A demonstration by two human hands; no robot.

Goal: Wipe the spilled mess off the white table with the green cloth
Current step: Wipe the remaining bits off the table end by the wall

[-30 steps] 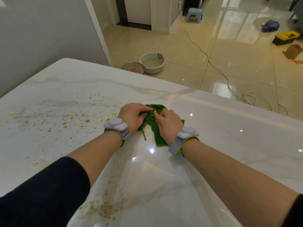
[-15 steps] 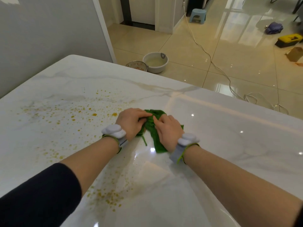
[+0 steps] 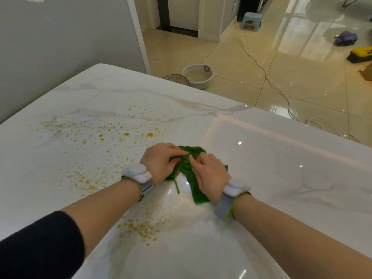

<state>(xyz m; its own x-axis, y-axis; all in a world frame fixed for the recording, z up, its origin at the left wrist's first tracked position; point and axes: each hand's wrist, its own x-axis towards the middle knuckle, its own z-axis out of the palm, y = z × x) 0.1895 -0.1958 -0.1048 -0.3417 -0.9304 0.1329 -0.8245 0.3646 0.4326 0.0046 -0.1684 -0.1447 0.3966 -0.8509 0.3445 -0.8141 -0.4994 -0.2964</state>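
A bunched green cloth (image 3: 188,166) lies on the glossy white marble table (image 3: 281,178) near its middle. My left hand (image 3: 161,162) presses on the cloth's left side, fingers curled into the fabric. My right hand (image 3: 211,176) lies over its right side, fingers gripping the folds. Both wrists wear white bands. Yellow-orange spatter (image 3: 96,141) spreads across the table left of the hands, and another patch of spatter (image 3: 141,228) sits near my left forearm.
Past the table's far edge, on the tiled floor, stand a white basin (image 3: 198,75) and a metal bowl (image 3: 175,78). A white cable (image 3: 267,77) runs across the floor. A grey wall (image 3: 60,47) stands at the left. A blue stool (image 3: 251,21) is far back.
The view has tilted up and shifted, showing more spatter near my left forearm. Both hands stay on the cloth, kneading it slightly closer together.
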